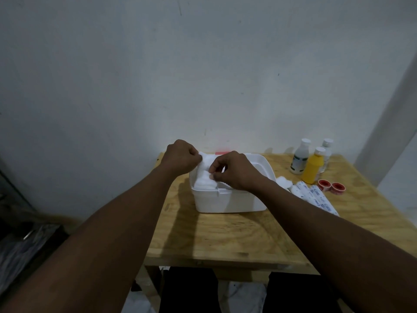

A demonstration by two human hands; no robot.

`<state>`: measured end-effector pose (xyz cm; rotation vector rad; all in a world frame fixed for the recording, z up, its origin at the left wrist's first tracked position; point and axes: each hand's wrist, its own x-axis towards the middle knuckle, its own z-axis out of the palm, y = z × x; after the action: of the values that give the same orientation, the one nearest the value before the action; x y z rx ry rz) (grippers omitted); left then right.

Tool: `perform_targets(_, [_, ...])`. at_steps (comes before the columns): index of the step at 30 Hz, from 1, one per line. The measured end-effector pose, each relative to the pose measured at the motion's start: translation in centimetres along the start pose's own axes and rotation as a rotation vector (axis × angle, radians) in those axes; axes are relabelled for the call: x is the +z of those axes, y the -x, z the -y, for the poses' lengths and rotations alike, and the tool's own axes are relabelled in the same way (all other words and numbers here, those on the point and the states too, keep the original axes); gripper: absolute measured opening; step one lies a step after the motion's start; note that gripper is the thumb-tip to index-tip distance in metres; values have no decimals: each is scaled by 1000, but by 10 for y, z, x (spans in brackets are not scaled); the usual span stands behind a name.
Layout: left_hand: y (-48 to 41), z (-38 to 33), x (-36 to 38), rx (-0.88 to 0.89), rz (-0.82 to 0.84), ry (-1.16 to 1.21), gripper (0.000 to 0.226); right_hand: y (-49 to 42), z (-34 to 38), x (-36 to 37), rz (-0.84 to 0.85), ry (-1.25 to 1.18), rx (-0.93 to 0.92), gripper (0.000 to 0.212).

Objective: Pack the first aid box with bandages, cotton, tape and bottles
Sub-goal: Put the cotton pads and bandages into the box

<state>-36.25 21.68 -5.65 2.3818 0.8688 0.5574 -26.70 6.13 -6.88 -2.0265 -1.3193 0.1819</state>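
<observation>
A white first aid box stands open on the wooden table. White cotton fills its left side and rises above the rim. My left hand pinches the cotton's top left edge. My right hand pinches the cotton from the right, over the box. To the right of the box lie more cotton pieces, wrapped bandage rolls and two red tape rolls. Three bottles stand behind them: a white one, a yellow one and a clear one.
The table stands against a pale wall. A red strip shows just behind the box. Dark clutter lies on the floor at the left. The table's front edge is near my legs.
</observation>
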Motion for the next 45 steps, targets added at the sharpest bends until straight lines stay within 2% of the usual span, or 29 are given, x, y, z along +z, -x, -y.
perform_targets(5, [-5, 3, -4, -18, 89, -22, 17, 0, 0, 0, 6, -9, 7, 8])
perform_targets(8, [-3, 5, 3, -26, 70, -36, 22, -1, -1, 0, 7, -6, 5, 9])
perform_targets(13, [4, 8, 7, -8, 38, -45, 18, -2, -1, -1, 7, 5, 3, 12])
perform_targets(16, [4, 3, 4, 5, -18, -28, 24, -1, 0, -17, -57, 3, -7, 11])
perform_targets(20, [1, -23, 3, 120, -73, -28, 21, 4, -13, -68, -188, 26, 70, 14])
perform_targets(25, [14, -79, 30, 401, 8, -54, 12, 25, -59, -119, -285, 73, 262, 17])
perform_targets(31, [48, -132, 77, 743, 170, -361, 23, 56, -125, -107, -178, 117, 530, 20])
perform_targets(35, [65, -145, 101, 887, 218, -668, 28, 66, -135, -89, -150, 94, 564, 26])
perform_targets(39, [76, -154, 113, 876, 267, -948, 27, 62, -134, -81, -140, 75, 578, 32])
perform_targets(42, [85, -159, 119, 817, 339, -1008, 18, 59, -136, -79, -141, 93, 596, 25])
perform_targets(45, [89, -159, 123, 815, 324, -1050, 10, 61, -137, -83, -203, 48, 606, 20])
